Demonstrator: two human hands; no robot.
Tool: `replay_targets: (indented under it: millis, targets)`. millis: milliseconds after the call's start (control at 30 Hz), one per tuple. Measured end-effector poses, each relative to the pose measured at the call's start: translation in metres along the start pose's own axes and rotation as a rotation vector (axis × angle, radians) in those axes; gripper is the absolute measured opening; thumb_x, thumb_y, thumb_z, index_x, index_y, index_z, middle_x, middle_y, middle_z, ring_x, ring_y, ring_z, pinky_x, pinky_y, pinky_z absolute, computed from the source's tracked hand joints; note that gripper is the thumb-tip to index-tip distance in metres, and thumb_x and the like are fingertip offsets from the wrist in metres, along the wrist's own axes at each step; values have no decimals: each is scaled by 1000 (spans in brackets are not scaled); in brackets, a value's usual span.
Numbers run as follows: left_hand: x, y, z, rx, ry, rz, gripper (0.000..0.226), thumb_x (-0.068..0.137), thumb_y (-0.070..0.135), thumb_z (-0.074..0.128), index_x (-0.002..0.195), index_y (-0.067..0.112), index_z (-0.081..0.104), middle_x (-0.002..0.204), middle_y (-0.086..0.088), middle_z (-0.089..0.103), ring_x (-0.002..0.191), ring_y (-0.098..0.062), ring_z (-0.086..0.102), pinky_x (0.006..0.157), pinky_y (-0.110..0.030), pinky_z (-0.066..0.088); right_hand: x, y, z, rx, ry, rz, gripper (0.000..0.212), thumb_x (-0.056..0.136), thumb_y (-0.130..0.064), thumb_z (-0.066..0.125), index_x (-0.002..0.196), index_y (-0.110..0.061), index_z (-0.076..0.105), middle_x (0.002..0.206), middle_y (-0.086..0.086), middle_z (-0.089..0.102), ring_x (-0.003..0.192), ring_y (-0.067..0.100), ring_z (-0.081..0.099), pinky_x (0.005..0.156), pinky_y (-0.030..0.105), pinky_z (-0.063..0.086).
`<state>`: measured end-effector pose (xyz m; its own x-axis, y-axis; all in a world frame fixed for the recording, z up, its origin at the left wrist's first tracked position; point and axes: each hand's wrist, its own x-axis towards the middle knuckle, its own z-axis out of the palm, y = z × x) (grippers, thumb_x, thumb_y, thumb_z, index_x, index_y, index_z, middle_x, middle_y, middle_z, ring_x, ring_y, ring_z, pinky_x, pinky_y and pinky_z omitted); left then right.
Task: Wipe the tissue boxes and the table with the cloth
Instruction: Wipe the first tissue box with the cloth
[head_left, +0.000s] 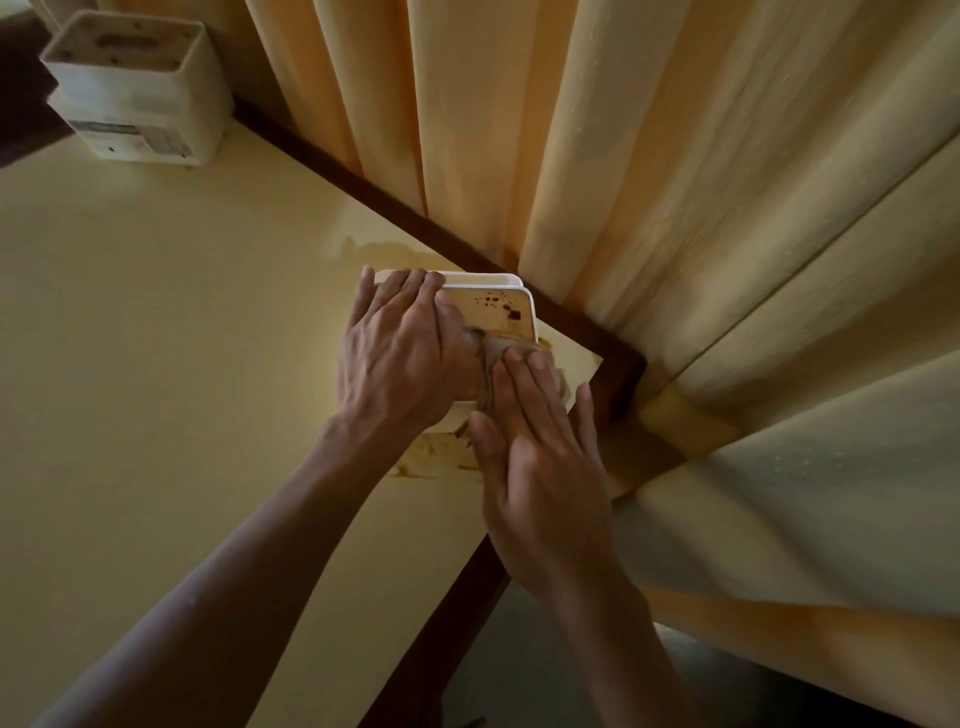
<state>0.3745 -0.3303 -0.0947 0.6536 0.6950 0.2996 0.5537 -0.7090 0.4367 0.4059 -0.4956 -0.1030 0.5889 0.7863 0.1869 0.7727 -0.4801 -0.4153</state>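
A white tissue box (498, 306) with dark brown stains on its upper face stands near the far right corner of the cream table (156, 338). My left hand (400, 353) grips the box from the left, fingers curled over its far edge. My right hand (540, 457) lies flat, fingers straight, pressing a brownish cloth (488, 364) against the box's near side. Most of the cloth is hidden under my fingers. A brown smear (431, 457) marks the table just in front of the box.
A second white tissue box (140, 88) stands at the table's far left. Yellow curtains (675, 208) hang close behind and right of the table. A dark wooden rim (395, 202) edges the tabletop. A wet patch (379, 249) lies behind the box.
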Motion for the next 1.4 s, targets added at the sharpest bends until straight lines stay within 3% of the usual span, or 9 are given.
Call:
replay_targets:
  millis: [267,500,633,800,1067,1233,1400]
  targets:
    - [-1,1,-1,23,20,22,48,106,28,28,132,6,62,137,-5,64,136,-18,48,126,-40,15,38,10,1,54,-30,34,57,110,-45,15,161,-23,27,169,-11,19,156,0,-3,129,43,2]
    - [2,-2,-2,41,1,34,49,107,29,26,133,7,61,138,-7,62,138,-18,46,127,-41,13,78,19,-10,203,-166,67,52,112,-41,18,161,-26,26,169,-16,16,154,-5,-3,127,35,-6]
    - [1,0,0,60,12,7,50,106,30,23,130,11,62,136,-2,64,137,-15,46,126,-40,11,71,16,-9,159,-145,47,59,108,-45,14,161,-22,27,169,-12,17,155,0,-2,128,37,-3]
    - [1,1,1,64,15,-19,51,103,31,23,130,12,62,134,0,64,136,-15,46,126,-39,11,39,14,-10,235,-89,59,53,109,-42,20,159,-27,31,167,-16,21,154,-5,0,128,37,0]
    - [0,3,1,72,15,-17,49,103,31,26,131,11,61,135,0,64,136,-16,47,126,-38,11,-8,9,-15,255,-5,58,51,109,-38,23,155,-22,41,163,-10,34,155,1,14,128,51,14]
    - [0,2,0,60,6,-9,51,102,30,28,135,9,60,139,-2,62,137,-17,46,126,-38,12,9,14,-13,203,-39,41,53,108,-39,21,154,-25,44,162,-14,33,155,-1,10,129,51,5]
    - [0,3,-1,60,2,-6,49,103,28,31,136,7,60,140,-5,62,138,-18,46,126,-38,12,43,16,-9,151,-62,44,59,105,-43,15,156,-23,37,165,-12,29,156,1,7,126,40,-7]
